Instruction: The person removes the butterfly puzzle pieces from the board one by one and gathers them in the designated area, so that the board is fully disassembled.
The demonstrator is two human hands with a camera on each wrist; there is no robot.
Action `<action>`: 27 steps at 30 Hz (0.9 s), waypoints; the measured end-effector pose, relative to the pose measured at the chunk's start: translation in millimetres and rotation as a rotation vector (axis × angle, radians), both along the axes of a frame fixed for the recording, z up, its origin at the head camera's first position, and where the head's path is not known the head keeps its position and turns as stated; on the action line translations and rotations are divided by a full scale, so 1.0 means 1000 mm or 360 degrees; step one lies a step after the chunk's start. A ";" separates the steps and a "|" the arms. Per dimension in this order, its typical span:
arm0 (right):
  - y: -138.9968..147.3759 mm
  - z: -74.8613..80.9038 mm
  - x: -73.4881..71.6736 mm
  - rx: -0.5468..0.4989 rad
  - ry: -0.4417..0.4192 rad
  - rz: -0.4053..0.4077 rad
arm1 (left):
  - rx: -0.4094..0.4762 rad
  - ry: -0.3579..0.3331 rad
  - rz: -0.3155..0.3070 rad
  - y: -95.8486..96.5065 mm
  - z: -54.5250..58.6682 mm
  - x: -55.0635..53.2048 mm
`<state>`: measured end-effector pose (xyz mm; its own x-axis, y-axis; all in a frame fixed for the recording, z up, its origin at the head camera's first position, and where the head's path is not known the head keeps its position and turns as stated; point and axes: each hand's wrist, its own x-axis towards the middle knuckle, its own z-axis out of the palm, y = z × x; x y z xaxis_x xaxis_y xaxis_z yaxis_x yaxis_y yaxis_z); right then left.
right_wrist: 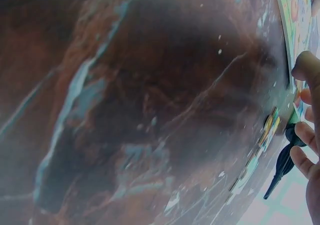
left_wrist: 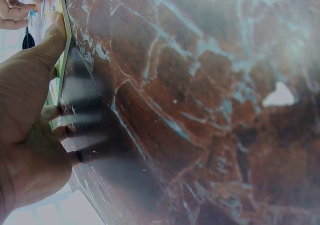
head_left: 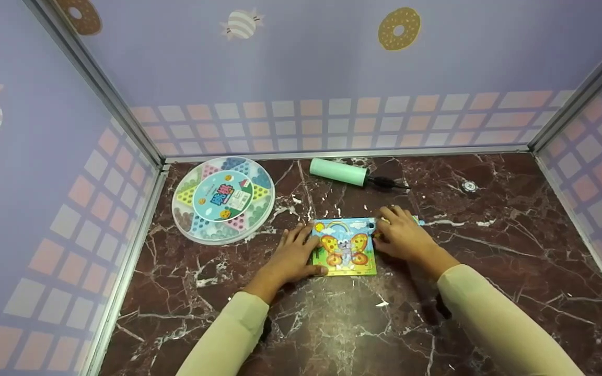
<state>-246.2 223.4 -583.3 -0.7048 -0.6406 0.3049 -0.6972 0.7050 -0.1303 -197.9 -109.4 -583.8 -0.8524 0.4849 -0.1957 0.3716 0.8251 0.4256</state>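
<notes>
A jigsaw puzzle [head_left: 344, 250] of a mouse with butterfly wings lies flat on the dark marbled table in the head view. My left hand [head_left: 293, 253] holds its left side, with the thumb on the lower left corner and the other fingers along the edge. Curled fingers of my right hand [head_left: 403, 232] are at the puzzle's upper right edge; whether they pinch a piece is hidden. Loose colourful pieces [right_wrist: 270, 127] lie on the table beyond that hand in the right wrist view. They are mostly covered by it in the head view.
A round Chinese checkers set [head_left: 183, 196] lies at the back left. Behind the puzzle is a mint green hand pump [head_left: 337, 172] with a black nozzle. A small round black-and-white disc [head_left: 469, 186] sits at the back right. Patterned walls enclose the back and sides.
</notes>
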 end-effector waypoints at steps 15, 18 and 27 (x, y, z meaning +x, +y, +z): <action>0.043 -0.001 0.001 -0.0070 0.0070 -0.0139 | -0.0023 -0.0012 0.0003 0.002 0.004 0.000; 0.052 -0.001 0.002 -0.0064 0.0072 -0.0173 | -0.0013 0.0016 -0.0012 0.002 0.004 0.000; 0.075 0.005 0.003 -0.0072 -0.0024 -0.0279 | 0.0012 0.0023 -0.0017 0.002 0.002 0.000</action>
